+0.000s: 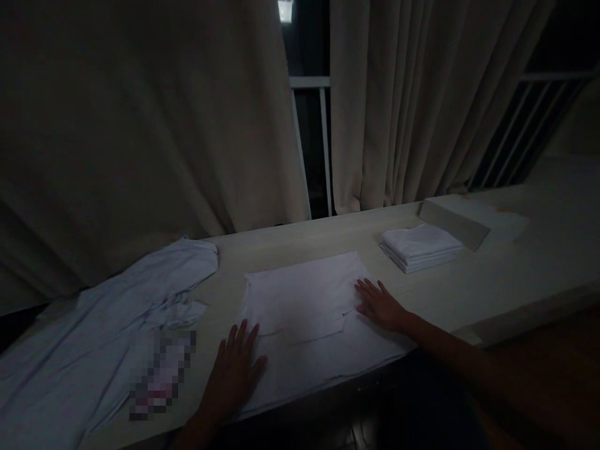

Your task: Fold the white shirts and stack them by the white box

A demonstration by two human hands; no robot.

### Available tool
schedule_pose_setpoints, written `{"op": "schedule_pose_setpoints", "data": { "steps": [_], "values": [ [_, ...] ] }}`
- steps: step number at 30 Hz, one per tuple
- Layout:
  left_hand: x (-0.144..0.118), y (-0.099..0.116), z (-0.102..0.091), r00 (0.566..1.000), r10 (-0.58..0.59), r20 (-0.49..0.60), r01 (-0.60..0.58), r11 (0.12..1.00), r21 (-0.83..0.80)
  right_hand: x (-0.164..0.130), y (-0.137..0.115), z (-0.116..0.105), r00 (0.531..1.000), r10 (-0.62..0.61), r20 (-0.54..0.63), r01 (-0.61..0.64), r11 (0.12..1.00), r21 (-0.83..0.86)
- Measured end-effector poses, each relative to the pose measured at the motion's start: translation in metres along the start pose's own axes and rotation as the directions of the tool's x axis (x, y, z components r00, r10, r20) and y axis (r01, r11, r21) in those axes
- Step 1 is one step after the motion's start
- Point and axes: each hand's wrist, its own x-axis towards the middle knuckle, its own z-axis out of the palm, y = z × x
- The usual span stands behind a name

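Note:
A white cloth (304, 300) lies spread on the ledge in front of me, its far part folded over toward the near edge. My left hand (234, 369) rests at the cloth's left side with the fingers spread. On the right side, my right hand (380, 305) lies flat on the cloth's edge, fingers apart. Neither hand grips anything. The near edge of the cloth reaches the front of the ledge.
Loose, crumpled white cloth (117, 319) covers the left of the ledge, with a blurred-out patch (162, 375) beside it. To the right sit a folded stack of white cloth (419, 245) and a pale box-like object (457, 219). Beige curtains (398, 100) hang behind.

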Motion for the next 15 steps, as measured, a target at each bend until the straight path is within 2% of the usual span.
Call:
{"op": "schedule_pose_setpoints", "data": {
  "steps": [2,4,6,8,12,15],
  "values": [
    [-0.022,0.000,-0.012,0.996,0.089,0.020,-0.089,0.996,0.001,-0.028,-0.018,-0.019,0.997,-0.081,0.009,0.080,0.996,0.030],
    [-0.049,0.000,-0.020,0.983,0.159,0.091,-0.158,0.987,-0.024,-0.063,-0.028,-0.031,0.989,-0.138,0.050,0.136,0.989,0.055],
    [-0.075,0.000,-0.023,0.972,0.182,0.146,-0.178,0.983,-0.042,-0.096,-0.028,-0.031,0.986,-0.129,0.100,0.124,0.990,0.061],
    [-0.091,0.001,-0.022,0.974,0.175,0.146,-0.172,0.984,-0.036,-0.121,-0.021,-0.021,0.989,-0.068,0.135,0.064,0.997,0.037],
    [-0.091,-0.001,-0.023,0.991,0.116,0.068,-0.116,0.993,-0.005,-0.137,-0.004,0.003,0.995,0.058,0.082,-0.053,0.997,-0.059],
    [-0.080,-0.015,-0.025,0.991,0.077,0.113,-0.075,0.997,-0.016,-0.134,0.003,0.005,0.996,0.084,0.030,-0.082,0.994,-0.074]
  ]
}}
